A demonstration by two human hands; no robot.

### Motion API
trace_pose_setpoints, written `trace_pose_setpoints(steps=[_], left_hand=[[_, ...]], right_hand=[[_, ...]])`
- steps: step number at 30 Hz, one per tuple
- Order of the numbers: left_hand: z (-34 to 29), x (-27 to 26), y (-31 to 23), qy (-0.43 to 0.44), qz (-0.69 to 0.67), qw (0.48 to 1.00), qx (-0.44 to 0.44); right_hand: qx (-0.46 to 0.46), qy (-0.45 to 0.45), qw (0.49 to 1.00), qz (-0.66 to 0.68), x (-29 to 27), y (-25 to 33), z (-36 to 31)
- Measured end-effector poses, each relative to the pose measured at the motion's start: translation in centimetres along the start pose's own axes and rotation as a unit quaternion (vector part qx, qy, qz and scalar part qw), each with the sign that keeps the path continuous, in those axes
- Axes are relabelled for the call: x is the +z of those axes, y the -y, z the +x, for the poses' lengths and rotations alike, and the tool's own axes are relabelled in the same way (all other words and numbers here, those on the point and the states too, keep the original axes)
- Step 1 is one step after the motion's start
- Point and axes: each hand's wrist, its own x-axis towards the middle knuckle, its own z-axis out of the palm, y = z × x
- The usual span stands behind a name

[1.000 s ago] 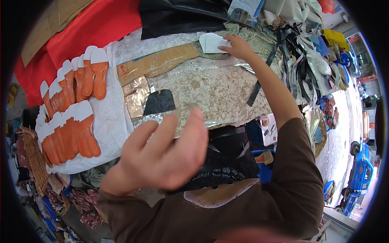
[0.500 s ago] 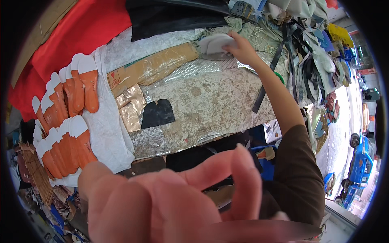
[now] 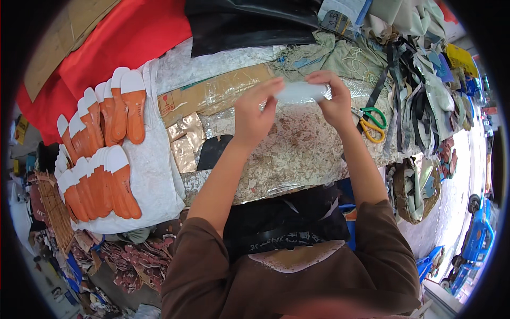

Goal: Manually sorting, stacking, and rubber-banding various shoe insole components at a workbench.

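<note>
A left hand (image 3: 254,112) and a right hand (image 3: 337,103) pinch a thin, flat white piece (image 3: 300,92) between thumbs and fingertips, one at each end; it sits between them above the surface (image 3: 297,157), blurred, so its material cannot be told. That surface is mottled beige, scuffed and stained. Right of the right hand lie metal scissors (image 3: 364,125) with looped green and yellow handles. Left of the left hand are a creased, shiny gold sheet (image 3: 185,142) and a smooth black piece with rounded corners (image 3: 212,154); a flattened brown cardboard strip (image 3: 204,97) runs behind them. Farther left, slim orange-and-white insole-shaped pieces (image 3: 127,194) overlap in two rows on wrinkled white cloth (image 3: 154,181).
</note>
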Motion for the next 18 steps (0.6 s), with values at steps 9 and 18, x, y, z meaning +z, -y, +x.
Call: trace_pose_setpoints(steps=[9, 18], left_hand=[[-1.4, 0.0, 1.0, 0.012, 0.082, 0.992, 0.09], [-2.3, 0.6, 3.3, -0.005, 0.124, 0.976, -0.18]], right_hand=[[-0.077, -0.018, 0.986, -0.146, 0.9, -0.4, 0.1], [-0.025, 0.066, 0.983, -0.167, 4.1, -2.3, -0.4]])
